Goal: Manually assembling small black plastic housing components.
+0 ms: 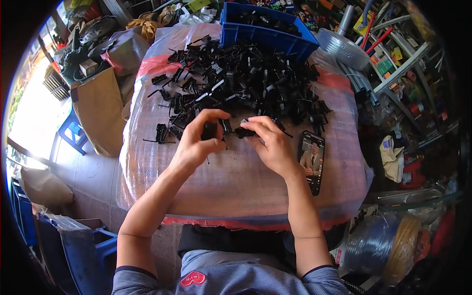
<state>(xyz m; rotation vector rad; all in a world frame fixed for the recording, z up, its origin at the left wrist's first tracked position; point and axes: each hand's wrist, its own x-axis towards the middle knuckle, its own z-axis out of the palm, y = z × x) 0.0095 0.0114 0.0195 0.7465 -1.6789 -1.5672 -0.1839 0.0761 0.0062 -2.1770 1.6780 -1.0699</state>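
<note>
My left hand (194, 142) is curled round a small black plastic part (210, 131), gripped between thumb and fingers. Just to its right, my right hand (272, 147) pinches another black part (243, 131) at its fingertips. The two hands are a short gap apart, above the near edge of a big heap of similar black plastic parts (250, 73), many with thin prongs or strips. One loose black part (160, 133) lies left of my left hand. Exact details of the held parts are partly covered by my fingers.
The heap rests on a wide bale wrapped in woven plastic (236, 189). A blue crate (270, 43) holding more black parts stands at its far edge. Right of my right hand lies a phone (311, 162) with a lit screen. Tubing coils (344, 49) and a spool (378, 243) flank the right side.
</note>
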